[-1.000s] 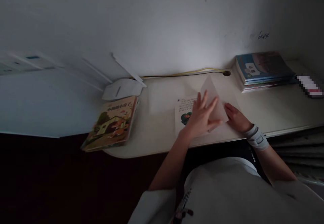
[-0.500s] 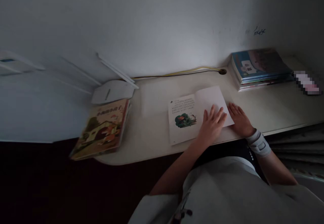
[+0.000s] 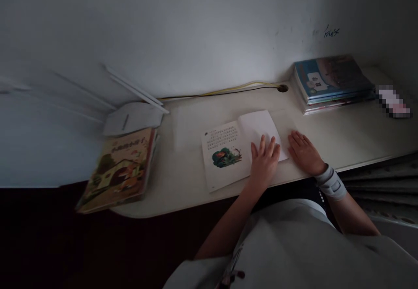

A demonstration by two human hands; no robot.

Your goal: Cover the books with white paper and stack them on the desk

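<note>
left hand (image 3: pixel 265 160): i have it palm down on the right page of the booklet (image 3: pixel 225 173), fingers spread, nearly straight, gripping nothing.
right hand (image 3: pixel 305 153): palm down on the desk (image 3: pixel 176 189), just right of the booklet; fingers extended, close together, nothing seen in hold. i cannot tell if it touches the page.
wristband (image 3: pixel 330 183): pale, on the right wrist.
booklet: open flat near the desk's front edge; 2 pages up. left page has print above a green-and-orange picture; right page looks blank where uncovered.
picture book (image 3: pixel 119 171): cover up at the desk's left end, 1 corner past the edge.
stack (image 3: pixel 333 80): books near the wall, right of the hole (image 3: pixel 282 88).
cables (image 3: pixel 225 92): 2, yellow and black, along the wall to the hole.
far right: pixelated item (image 3: pixel 393 102); i cannot identify it.
</note>
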